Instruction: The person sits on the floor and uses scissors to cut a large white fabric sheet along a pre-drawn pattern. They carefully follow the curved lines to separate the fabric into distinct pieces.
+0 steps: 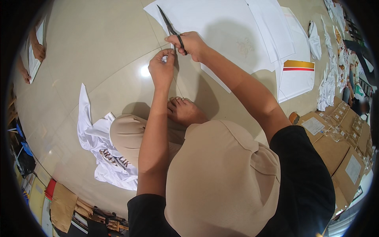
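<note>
My right hand (192, 45) grips black-handled scissors (169, 24) by the finger loops. Their blades lie close together over the left edge of a large white fabric sheet (229, 19) spread on the floor, tips toward the far left. Just below the scissors, my left hand (161, 71) is closed in a pinch. A small bit of white cloth shows between its thumb and fingers, apparently at the sheet's near corner. My bare foot (185, 111) rests on the tiles near that hand.
A crumpled white printed garment (104, 148) lies by my left knee. White pieces, one with a yellow and red band (299, 65), overlap at right. Cardboard boxes (331, 152) stand near right. Another person's hands (38, 52) hold white material at far left.
</note>
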Demonstrator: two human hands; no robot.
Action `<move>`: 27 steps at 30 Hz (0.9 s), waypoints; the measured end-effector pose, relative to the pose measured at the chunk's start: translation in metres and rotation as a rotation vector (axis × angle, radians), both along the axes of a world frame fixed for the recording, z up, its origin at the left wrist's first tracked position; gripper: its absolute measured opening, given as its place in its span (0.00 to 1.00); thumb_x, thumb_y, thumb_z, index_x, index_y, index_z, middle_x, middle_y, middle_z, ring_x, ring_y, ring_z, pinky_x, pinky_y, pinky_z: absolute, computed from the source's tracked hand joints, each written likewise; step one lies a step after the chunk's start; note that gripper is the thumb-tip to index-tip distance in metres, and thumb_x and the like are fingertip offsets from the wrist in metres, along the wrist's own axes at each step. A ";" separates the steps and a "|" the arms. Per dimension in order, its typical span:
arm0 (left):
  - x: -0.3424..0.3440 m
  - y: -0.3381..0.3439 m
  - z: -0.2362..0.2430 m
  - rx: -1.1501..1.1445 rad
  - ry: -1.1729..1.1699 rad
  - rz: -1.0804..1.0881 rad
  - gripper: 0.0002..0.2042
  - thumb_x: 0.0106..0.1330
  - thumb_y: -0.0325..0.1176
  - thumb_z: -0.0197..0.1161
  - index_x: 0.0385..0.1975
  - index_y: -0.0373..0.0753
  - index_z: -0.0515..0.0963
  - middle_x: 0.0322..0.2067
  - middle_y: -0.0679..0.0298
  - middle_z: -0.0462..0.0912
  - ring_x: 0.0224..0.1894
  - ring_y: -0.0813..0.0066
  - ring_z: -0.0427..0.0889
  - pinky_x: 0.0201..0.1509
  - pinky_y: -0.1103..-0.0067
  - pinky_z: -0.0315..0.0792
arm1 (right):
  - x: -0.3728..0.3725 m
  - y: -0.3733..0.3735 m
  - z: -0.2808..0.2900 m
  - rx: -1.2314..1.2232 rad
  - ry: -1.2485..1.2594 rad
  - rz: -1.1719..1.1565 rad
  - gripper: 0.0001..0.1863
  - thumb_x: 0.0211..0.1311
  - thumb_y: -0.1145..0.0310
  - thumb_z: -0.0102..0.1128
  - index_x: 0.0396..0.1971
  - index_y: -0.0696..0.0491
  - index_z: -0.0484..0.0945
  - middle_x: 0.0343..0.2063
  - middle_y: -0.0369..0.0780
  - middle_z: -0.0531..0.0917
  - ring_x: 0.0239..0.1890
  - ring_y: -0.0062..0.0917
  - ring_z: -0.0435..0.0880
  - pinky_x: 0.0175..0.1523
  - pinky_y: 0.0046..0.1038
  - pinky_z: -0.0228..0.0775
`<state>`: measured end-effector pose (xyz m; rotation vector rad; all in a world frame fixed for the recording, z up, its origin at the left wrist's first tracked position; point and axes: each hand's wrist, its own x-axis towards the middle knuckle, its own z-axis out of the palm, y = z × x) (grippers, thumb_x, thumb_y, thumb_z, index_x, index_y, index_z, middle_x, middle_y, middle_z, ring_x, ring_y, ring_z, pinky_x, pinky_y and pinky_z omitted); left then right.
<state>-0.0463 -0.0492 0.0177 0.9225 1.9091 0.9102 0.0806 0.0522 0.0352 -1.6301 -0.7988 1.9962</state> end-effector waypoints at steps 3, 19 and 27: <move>0.000 0.001 -0.001 0.017 0.017 -0.001 0.10 0.71 0.37 0.73 0.42 0.36 0.92 0.23 0.62 0.86 0.24 0.77 0.75 0.32 0.74 0.73 | 0.000 0.003 0.000 0.006 -0.009 0.012 0.16 0.54 0.67 0.81 0.20 0.56 0.78 0.17 0.36 0.77 0.16 0.18 0.72 0.21 0.24 0.58; 0.001 0.001 0.003 -0.018 0.000 0.002 0.11 0.72 0.38 0.74 0.42 0.37 0.92 0.24 0.69 0.83 0.25 0.82 0.71 0.31 0.78 0.69 | 0.003 0.008 -0.004 0.017 -0.019 0.024 0.16 0.54 0.66 0.81 0.21 0.58 0.81 0.16 0.35 0.76 0.17 0.18 0.70 0.21 0.26 0.57; 0.001 0.001 0.001 0.006 0.018 0.002 0.11 0.71 0.39 0.74 0.41 0.37 0.92 0.23 0.62 0.86 0.24 0.76 0.76 0.33 0.73 0.73 | -0.004 0.024 -0.004 0.008 -0.014 0.064 0.17 0.53 0.62 0.81 0.21 0.56 0.81 0.14 0.35 0.74 0.17 0.20 0.69 0.24 0.29 0.56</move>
